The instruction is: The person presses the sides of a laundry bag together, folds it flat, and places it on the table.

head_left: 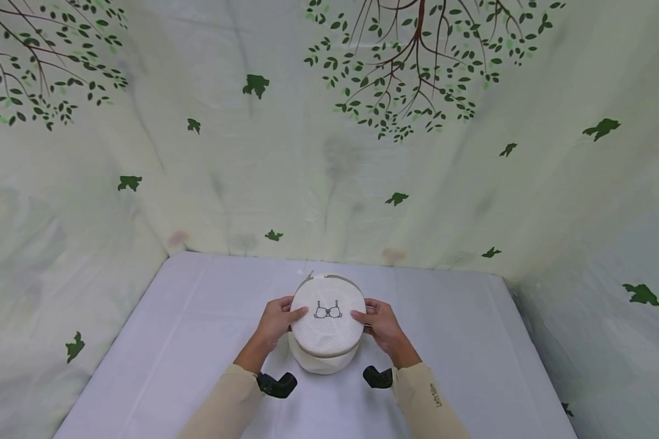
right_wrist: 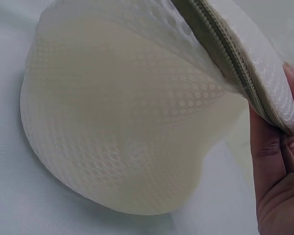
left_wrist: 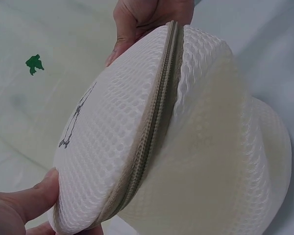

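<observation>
A white mesh laundry bag point(head_left: 328, 332) with a bra drawing on its round lid stands on the table, its lid tilted toward me. A beige zipper point(left_wrist: 154, 112) runs round the lid's rim and looks closed along the part seen in the left wrist view. My left hand point(head_left: 277, 318) grips the lid's left edge, thumb on top and fingers beneath. On the opposite edge, my right hand point(head_left: 383, 323) pinches the rim the same way. Below the lid, the soft mesh side point(right_wrist: 117, 122) sags and bulges in the right wrist view.
A white cloth covers the table point(head_left: 208, 378). Pale curtains point(head_left: 307, 171) printed with leaves and branches hang behind and on both sides. A black wrist device point(head_left: 277, 385) sits at my left wrist, another black device point(head_left: 378, 377) at my right.
</observation>
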`<state>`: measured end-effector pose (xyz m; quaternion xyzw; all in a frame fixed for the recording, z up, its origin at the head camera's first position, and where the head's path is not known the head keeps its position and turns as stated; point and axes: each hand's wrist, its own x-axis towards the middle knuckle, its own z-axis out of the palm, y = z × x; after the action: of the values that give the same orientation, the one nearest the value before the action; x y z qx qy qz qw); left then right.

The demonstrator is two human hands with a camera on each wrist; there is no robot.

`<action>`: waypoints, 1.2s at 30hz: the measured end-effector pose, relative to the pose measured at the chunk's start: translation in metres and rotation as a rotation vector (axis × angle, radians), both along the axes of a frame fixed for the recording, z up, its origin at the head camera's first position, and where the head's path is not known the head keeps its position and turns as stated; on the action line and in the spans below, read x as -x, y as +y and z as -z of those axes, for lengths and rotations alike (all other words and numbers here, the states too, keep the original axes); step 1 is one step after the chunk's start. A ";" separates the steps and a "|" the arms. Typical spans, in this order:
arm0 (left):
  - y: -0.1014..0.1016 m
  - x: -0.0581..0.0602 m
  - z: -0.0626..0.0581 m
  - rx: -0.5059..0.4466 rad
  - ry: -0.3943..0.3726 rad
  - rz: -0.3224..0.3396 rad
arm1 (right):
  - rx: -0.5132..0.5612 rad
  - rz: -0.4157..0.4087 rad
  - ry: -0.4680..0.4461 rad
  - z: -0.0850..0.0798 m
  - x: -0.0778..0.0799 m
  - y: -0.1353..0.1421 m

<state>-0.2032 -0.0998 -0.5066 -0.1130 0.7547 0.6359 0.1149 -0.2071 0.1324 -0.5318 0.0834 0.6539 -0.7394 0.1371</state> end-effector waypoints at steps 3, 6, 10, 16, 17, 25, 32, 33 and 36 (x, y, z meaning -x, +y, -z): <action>0.000 0.000 0.000 0.004 0.001 -0.003 | 0.010 0.009 0.007 0.001 0.000 -0.001; 0.001 0.001 0.000 0.012 0.000 -0.011 | 0.017 0.017 0.013 0.001 -0.001 -0.002; 0.002 0.002 0.003 0.019 0.010 -0.030 | 0.016 0.016 0.018 0.002 -0.001 -0.003; 0.002 0.001 0.006 0.098 0.042 -0.044 | 0.009 0.020 -0.001 0.004 -0.002 -0.005; 0.002 0.001 0.007 0.119 0.044 -0.044 | 0.007 0.024 -0.007 0.004 -0.002 -0.006; 0.001 0.001 0.023 0.284 0.108 -0.032 | -0.031 0.054 -0.012 0.018 -0.002 -0.010; 0.000 -0.006 0.039 0.509 0.395 0.127 | -0.290 0.136 0.064 0.031 -0.007 -0.018; 0.000 -0.007 0.041 0.551 0.436 0.160 | -0.335 0.140 0.092 0.032 -0.008 -0.019; -0.001 -0.010 0.045 0.651 0.501 0.253 | -0.456 0.127 0.204 0.036 -0.012 -0.023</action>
<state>-0.1932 -0.1005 -0.5519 0.1078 0.9285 0.3535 -0.0364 -0.1950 0.1096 -0.5680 0.0779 0.8078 -0.5843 0.0013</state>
